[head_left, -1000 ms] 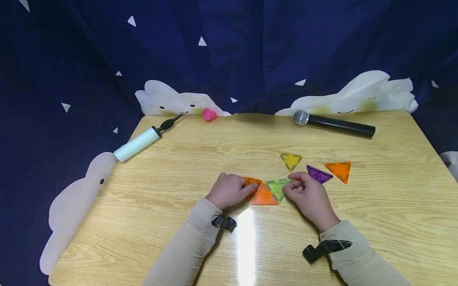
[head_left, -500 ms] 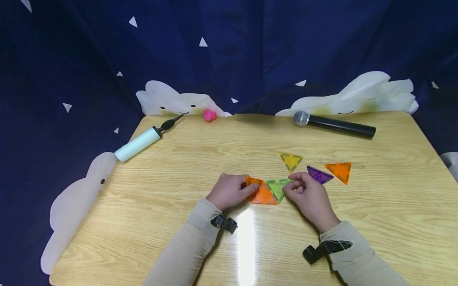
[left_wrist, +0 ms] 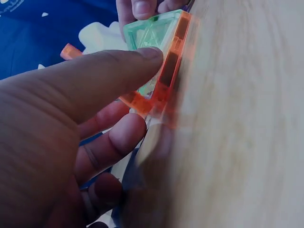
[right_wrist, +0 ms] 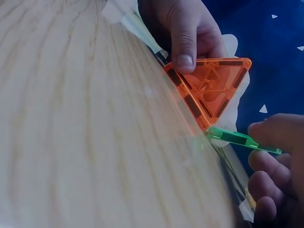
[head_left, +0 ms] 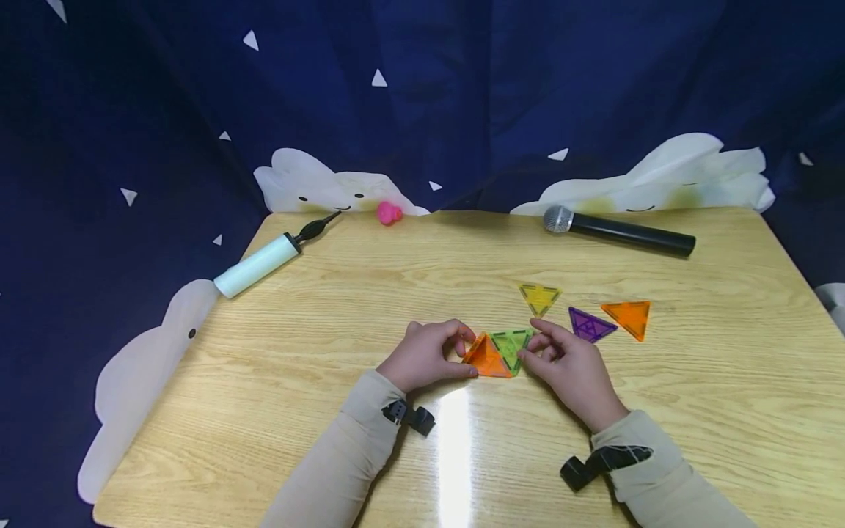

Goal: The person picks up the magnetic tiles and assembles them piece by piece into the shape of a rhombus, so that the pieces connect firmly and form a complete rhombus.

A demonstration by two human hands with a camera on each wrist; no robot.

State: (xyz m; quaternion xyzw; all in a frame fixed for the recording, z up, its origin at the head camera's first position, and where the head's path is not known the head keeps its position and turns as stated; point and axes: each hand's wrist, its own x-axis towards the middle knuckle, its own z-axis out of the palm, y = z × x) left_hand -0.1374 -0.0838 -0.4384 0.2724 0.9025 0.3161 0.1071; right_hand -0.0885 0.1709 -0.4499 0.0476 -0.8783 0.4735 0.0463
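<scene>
In the head view my left hand [head_left: 429, 356] holds an orange triangle tile [head_left: 477, 346] between thumb and fingers, raised against a second orange tile [head_left: 494, 363] that lies low on the table. The right wrist view shows the raised orange tile [right_wrist: 211, 88] upright, my left thumb at its corner. My right hand [head_left: 577, 370] pinches the outer corner of a green triangle tile [head_left: 510, 346], whose other edge meets the orange pair. Seen from the right wrist, the green tile [right_wrist: 237, 138] tilts off the table. Beyond my left thumb [left_wrist: 118, 71] the green tile [left_wrist: 154, 33] shows.
Yellow [head_left: 540, 297], purple [head_left: 590, 325] and orange [head_left: 630, 317] triangle tiles lie behind and right of my right hand. Along the back are a microphone [head_left: 627, 231] and a pink object [head_left: 389, 213]. A light blue pump [head_left: 257, 265] lies at the left edge.
The left orange tile has tipped up and rightward onto the edge of the other orange tile. My left thumb and fingers have spread further apart around it; my right hand stays nearly still.
</scene>
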